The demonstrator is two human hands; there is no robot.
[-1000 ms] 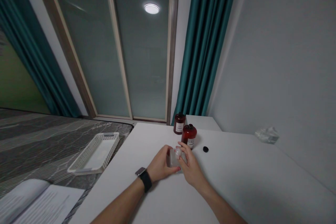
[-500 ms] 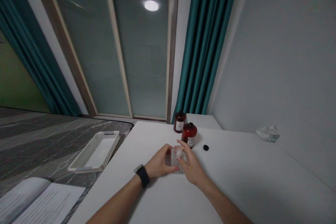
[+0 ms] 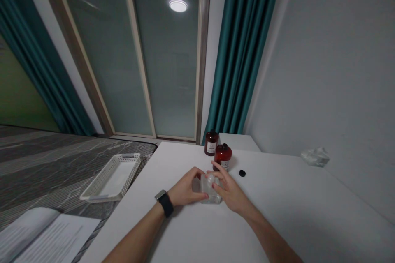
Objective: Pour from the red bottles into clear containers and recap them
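Note:
A clear square glass bottle (image 3: 212,198) stands on the white table, with a round, ball-like stopper (image 3: 211,179) at its top. My left hand (image 3: 185,189) wraps its thumb and fingers around the bottle's left side. At the stopper, the thumb and fingers of my right hand (image 3: 231,191) close round it from the right, its index finger raised. Just behind my right fingers is a red-brown bottle (image 3: 222,154) with a white label, its lower part partly covered by them. A small black cap (image 3: 242,173) lies to the right of that bottle.
Farther back stands a darker brown labelled bottle (image 3: 211,143). A white basket (image 3: 129,181) sits left of the table (image 3: 197,238), with an open book (image 3: 58,234) nearer me. A crumpled clear plastic packet (image 3: 315,157) lies at the right by the wall.
My right hand has shifted slightly right, its fingers a little looser around the stopper, showing more of the glass bottle's base. My left hand still holds the bottle and has barely moved.

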